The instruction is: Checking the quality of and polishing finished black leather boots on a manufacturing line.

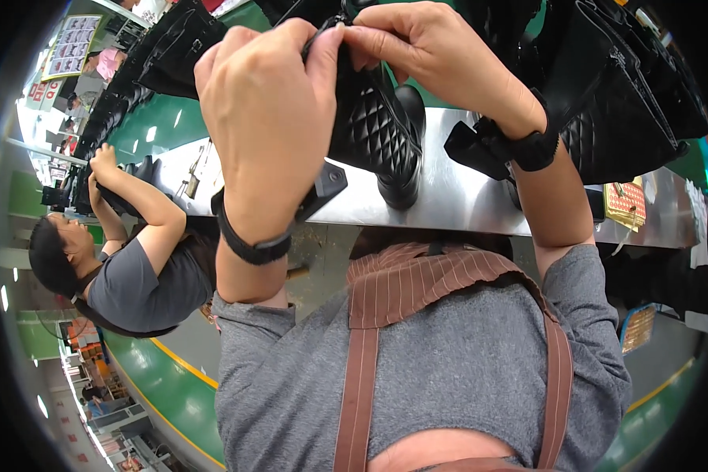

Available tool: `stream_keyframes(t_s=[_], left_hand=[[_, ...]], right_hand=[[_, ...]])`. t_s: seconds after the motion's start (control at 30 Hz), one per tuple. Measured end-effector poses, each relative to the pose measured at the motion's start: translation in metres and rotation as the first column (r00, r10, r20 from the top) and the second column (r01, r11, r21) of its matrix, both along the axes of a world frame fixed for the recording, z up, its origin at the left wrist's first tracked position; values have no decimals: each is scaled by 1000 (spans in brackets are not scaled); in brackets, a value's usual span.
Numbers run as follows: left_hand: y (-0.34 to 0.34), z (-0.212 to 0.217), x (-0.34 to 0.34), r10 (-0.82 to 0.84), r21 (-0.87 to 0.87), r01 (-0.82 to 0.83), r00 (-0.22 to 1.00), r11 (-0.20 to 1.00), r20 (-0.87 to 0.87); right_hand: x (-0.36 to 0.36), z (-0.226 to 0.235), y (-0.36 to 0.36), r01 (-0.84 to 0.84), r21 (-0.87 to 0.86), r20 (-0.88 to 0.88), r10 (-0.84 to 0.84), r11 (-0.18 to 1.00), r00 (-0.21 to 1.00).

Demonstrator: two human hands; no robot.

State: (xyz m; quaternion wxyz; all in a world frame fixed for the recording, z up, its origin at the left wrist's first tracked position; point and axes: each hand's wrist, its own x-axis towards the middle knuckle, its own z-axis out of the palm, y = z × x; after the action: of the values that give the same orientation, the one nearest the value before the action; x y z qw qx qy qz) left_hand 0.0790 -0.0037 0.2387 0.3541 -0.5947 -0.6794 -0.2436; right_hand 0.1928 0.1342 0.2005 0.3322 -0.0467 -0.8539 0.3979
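A black quilted boot (376, 130) stands on the metal bench in front of me, its rounded toe pointing my way. My left hand (267, 118) is closed at the boot's top edge, thumb and forefinger pinched together. From the other side my right hand (436, 59) pinches the same spot, its fingertips meeting my left thumb. A small bit of metal shows between them, too small to make out. The boot's upper shaft is partly hidden behind my hands. Each of my wrists wears a black strap with a dark block on it.
More black boots (613, 86) crowd the right side, and others (177, 51) stand at the far left. The metal bench (456, 200) has a near edge close to my body. Red-patterned cards (625, 204) lie at its right. A co-worker (145, 267) in grey works at my left.
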Motion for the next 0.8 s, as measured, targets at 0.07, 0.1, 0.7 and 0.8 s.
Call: stream_keyframes(t_s=[0.07,0.1,0.7,0.8], left_hand=[[3,-2,-3,-53,26,50,992,998,112],[5,-3,-5,-50,12,49,992,999,112],[-76,20,31,-373,-372,372,925,850,72],[-93,28,23,-474,-480,489,866,729,162]], right_hand=[[0,-16,13,-2,74,-51,6,997,999],[0,-30,19,-55,114,-95,66,992,993],[39,-103,-14,2,-326,-185,-66,945,981],[16,-95,-24,272,-109,-31,-277,956,960]])
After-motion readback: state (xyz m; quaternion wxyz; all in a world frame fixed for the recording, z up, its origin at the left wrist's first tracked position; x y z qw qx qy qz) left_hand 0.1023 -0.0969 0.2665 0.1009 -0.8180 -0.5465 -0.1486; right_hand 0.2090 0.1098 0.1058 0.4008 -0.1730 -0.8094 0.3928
